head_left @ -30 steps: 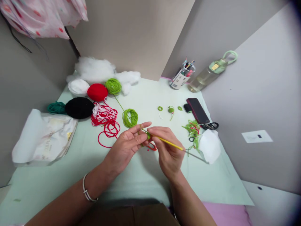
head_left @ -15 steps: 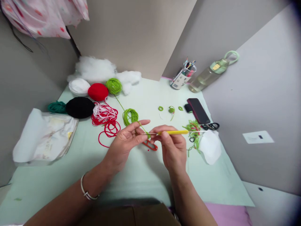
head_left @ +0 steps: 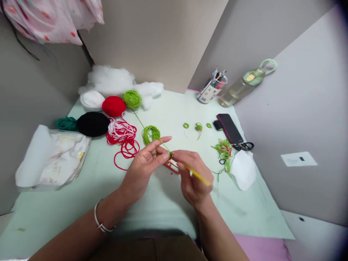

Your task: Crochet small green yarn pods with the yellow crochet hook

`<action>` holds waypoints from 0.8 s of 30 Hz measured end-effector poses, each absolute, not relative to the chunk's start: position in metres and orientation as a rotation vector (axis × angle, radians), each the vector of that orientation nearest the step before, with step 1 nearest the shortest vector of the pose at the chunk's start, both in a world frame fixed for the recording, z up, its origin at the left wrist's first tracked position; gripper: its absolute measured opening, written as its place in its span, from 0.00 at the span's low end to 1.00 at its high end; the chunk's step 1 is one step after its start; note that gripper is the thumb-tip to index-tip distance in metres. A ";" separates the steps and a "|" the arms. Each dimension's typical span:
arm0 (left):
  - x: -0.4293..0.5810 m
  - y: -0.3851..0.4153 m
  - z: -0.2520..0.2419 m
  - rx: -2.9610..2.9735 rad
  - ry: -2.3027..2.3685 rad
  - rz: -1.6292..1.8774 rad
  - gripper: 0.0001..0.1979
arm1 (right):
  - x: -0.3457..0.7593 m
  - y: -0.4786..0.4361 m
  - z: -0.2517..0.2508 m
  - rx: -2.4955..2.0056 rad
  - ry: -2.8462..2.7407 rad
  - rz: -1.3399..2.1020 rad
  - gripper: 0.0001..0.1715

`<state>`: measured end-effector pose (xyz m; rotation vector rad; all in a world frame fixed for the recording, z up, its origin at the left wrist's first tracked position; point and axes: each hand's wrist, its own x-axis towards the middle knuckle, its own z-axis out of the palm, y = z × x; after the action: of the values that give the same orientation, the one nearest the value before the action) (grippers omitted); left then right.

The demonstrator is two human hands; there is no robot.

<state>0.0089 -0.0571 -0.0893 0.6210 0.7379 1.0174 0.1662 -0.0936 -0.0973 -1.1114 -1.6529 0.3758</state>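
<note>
In the middle of the head view, my left hand (head_left: 146, 159) pinches a small green crochet piece (head_left: 171, 155) between thumb and fingers. A green strand runs over its raised index finger. My right hand (head_left: 195, 177) is closed around a yellow-handled crochet hook (head_left: 199, 175), its tip at the green piece and hidden by the fingers. The handle slants down to the right. Just beyond my left hand lies a loose coil of green yarn (head_left: 150, 135), joined by a strand to a green yarn ball (head_left: 132, 99). Orange-handled thread snips (head_left: 172, 167) lie beneath the hands, partly covered.
Red, white and black yarn balls and white stuffing (head_left: 111, 79) stand at the back left, near tangled red yarn (head_left: 127, 148). Small green crochet pieces (head_left: 198, 127), a phone (head_left: 230, 128), yarn scraps (head_left: 224, 150), a pen cup (head_left: 212, 88) and a bottle (head_left: 240, 88) are on the right.
My right hand has turned, swinging the hook from nearly level to slanting down to the right. The hook's metal shaft, visible before between the hands, is now hidden. My left hand stays nearly still.
</note>
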 end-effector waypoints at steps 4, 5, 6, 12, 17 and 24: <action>0.007 -0.055 -0.091 0.427 0.608 0.881 0.21 | 0.163 -0.094 -0.101 -1.096 -1.722 0.279 0.23; 0.006 -0.054 -0.092 0.391 0.591 0.866 0.20 | 0.162 -0.094 -0.099 -1.087 -1.609 0.344 0.21; 0.005 -0.053 -0.092 0.367 0.582 0.862 0.20 | 0.162 -0.093 -0.096 -1.073 -1.502 0.443 0.18; 0.007 -0.055 -0.088 0.498 0.670 0.991 0.15 | 0.164 -0.085 -0.087 -1.002 -1.117 0.927 0.11; 0.010 -0.061 -0.089 0.674 0.685 0.973 0.15 | 0.162 -0.082 -0.088 -1.045 -1.208 0.836 0.08; 0.012 -0.059 -0.090 0.516 0.729 1.005 0.19 | 0.160 -0.090 -0.094 -1.104 -1.607 0.435 0.18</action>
<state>0.0122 -0.0595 -0.0898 0.5161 0.7293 1.0045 0.1603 -0.0895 -0.0944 -1.1041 -1.6072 0.4353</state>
